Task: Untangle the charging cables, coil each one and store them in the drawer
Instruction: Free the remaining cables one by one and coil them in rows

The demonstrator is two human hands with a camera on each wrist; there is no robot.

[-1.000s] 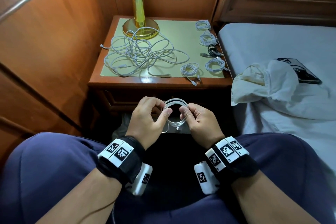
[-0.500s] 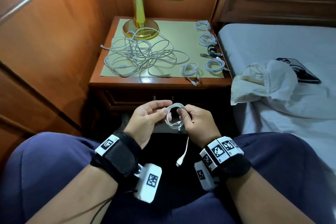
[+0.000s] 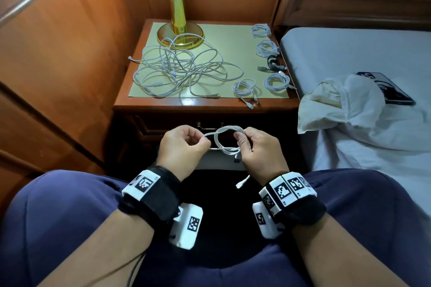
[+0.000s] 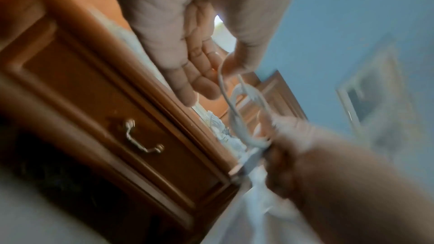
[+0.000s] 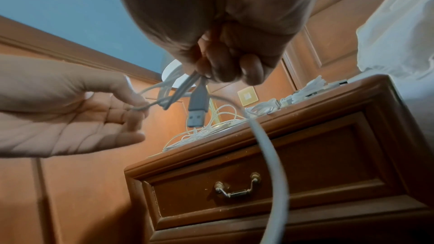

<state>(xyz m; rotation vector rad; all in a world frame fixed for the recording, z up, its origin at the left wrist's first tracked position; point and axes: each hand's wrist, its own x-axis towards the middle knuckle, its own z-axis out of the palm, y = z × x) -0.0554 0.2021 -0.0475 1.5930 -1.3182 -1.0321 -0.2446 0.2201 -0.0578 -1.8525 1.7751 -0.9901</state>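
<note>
The right hand (image 3: 258, 147) grips a coiled white cable (image 3: 225, 141) above the lap, and the left hand (image 3: 184, 147) pinches its loose strand. A tangled pile of cables (image 3: 179, 70) lies on the tabletop (image 3: 151, 105) near the left edge, five coiled cables (image 3: 276, 80) along the right edge. The drawer (image 5: 270, 179) below is closed.

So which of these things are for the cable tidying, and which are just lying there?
For the job:
- white cable, held by left hand and right hand
- tangled cables
- coiled cables
- drawer, closed

Just lying about:
- brass lamp
- phone
- white cloth
- bed
</note>
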